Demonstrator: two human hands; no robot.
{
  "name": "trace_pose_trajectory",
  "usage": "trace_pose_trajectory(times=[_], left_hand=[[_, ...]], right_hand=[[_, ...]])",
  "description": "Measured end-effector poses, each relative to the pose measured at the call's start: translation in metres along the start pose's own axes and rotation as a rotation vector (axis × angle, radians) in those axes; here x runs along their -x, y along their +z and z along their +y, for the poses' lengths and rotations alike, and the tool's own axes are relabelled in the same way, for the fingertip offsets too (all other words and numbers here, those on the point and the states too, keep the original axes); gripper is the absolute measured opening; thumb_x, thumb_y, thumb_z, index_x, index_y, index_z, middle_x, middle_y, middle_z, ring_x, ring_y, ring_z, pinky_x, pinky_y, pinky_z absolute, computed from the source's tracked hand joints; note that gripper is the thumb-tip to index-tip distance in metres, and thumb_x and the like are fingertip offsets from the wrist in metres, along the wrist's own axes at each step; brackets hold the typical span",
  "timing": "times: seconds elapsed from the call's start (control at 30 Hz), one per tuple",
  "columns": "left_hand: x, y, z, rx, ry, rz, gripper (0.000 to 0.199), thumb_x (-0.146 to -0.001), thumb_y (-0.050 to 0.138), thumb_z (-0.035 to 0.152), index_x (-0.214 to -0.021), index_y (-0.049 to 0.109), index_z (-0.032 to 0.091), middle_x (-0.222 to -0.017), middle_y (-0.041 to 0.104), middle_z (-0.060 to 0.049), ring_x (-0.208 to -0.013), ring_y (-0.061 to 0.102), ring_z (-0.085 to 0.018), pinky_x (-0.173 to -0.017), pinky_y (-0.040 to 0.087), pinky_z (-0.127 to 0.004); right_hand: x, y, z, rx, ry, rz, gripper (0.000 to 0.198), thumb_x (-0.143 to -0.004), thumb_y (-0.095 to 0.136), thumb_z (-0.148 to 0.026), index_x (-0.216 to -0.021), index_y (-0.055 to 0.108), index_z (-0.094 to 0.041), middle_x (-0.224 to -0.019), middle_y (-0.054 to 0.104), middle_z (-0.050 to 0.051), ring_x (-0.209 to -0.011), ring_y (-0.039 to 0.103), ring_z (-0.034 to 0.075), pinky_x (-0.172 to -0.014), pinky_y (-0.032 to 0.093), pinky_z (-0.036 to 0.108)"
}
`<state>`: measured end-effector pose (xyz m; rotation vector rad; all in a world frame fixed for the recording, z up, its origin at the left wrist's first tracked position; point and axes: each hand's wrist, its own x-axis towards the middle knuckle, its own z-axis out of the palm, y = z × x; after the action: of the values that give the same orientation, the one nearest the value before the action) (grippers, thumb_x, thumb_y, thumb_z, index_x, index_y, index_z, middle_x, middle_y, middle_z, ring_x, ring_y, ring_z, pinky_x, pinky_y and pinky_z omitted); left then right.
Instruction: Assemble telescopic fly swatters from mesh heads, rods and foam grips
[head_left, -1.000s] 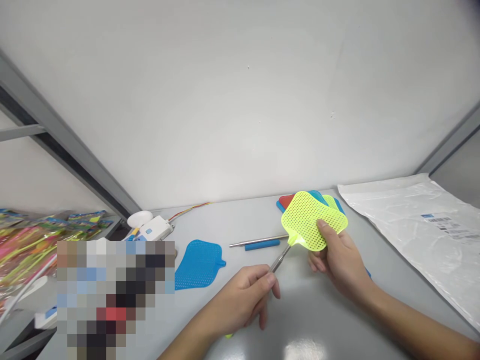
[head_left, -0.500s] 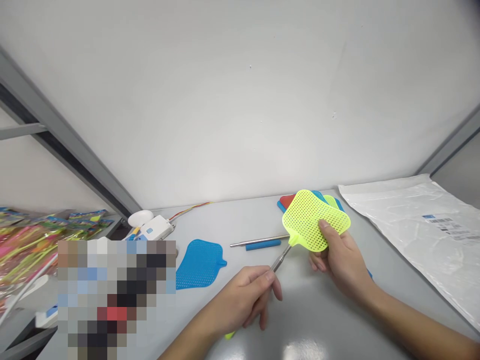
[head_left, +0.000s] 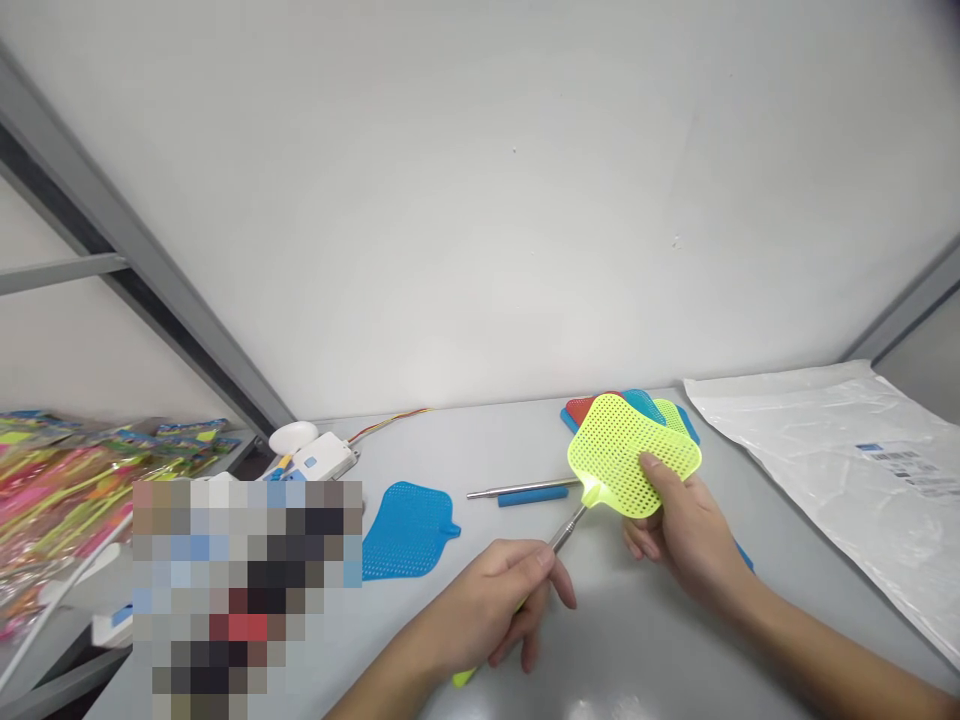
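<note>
A yellow-green fly swatter (head_left: pixel 626 450) with a perforated head is held above the table in both hands. My right hand (head_left: pixel 682 520) is closed on the right edge of its head, thumb on top. Lower down, my left hand (head_left: pixel 506 595) is closed round the metal shaft, and the yellow-green grip end sticks out below it. A loose blue swatter head (head_left: pixel 412 530) lies to the left, partly covered by a blurred patch. Behind the hands lie a metal telescopic rod (head_left: pixel 517 488) and a blue tube (head_left: pixel 532 496), side by side.
Red, blue and yellow-green swatter heads (head_left: pixel 592 405) are stacked at the back. On the right lies a white plastic mailer (head_left: pixel 825 440) with a label. A white power strip (head_left: pixel 330 455) sits at the left, near bagged colourful items (head_left: pixel 67 500). A pale wall closes off the back.
The view has shifted slightly, so everything sits a little lower and further right. Both hands keep the same hold on the fly swatter.
</note>
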<state>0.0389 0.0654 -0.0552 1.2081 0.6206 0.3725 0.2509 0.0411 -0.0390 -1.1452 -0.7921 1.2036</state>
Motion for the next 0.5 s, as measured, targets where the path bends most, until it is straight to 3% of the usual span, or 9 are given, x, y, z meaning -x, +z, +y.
trace_pose_trajectory(times=[0.13, 0.3, 0.5], left_hand=[[0.0006, -0.0009, -0.002, -0.031, -0.015, 0.003, 0.039, -0.097, 0.038, 0.042, -0.083, 0.062, 0.015, -0.039, 0.033, 0.01, -0.032, 0.031, -0.007, -0.045, 0.042, -0.021], [0.0, 0.0019, -0.0072, -0.105, -0.101, 0.048, 0.039, -0.096, 0.037, 0.049, -0.083, 0.056, 0.018, -0.045, 0.036, 0.009, -0.034, 0.039, -0.009, -0.033, 0.026, -0.018], [0.0061, 0.0082, -0.0002, -0.307, -0.071, 0.165, 0.04, -0.096, 0.036, 0.051, -0.078, 0.054, 0.02, -0.049, 0.036, 0.008, -0.04, 0.033, -0.009, -0.043, 0.028, -0.02]], right_hand=[[0.0023, -0.0001, -0.001, 0.023, 0.035, -0.067, 0.031, -0.091, 0.05, -0.052, -0.083, 0.043, -0.023, -0.041, 0.044, -0.01, -0.029, 0.035, 0.009, -0.037, 0.039, 0.025], [0.0006, -0.0052, 0.0023, 0.041, 0.058, -0.154, 0.034, -0.091, 0.05, -0.053, -0.083, 0.047, -0.021, -0.042, 0.042, -0.01, -0.029, 0.03, 0.006, -0.034, 0.035, 0.023], [0.0047, -0.0001, 0.0005, 0.016, 0.073, -0.172, 0.034, -0.091, 0.051, -0.053, -0.082, 0.044, -0.021, -0.045, 0.043, -0.011, -0.031, 0.029, 0.005, -0.034, 0.033, 0.021]])
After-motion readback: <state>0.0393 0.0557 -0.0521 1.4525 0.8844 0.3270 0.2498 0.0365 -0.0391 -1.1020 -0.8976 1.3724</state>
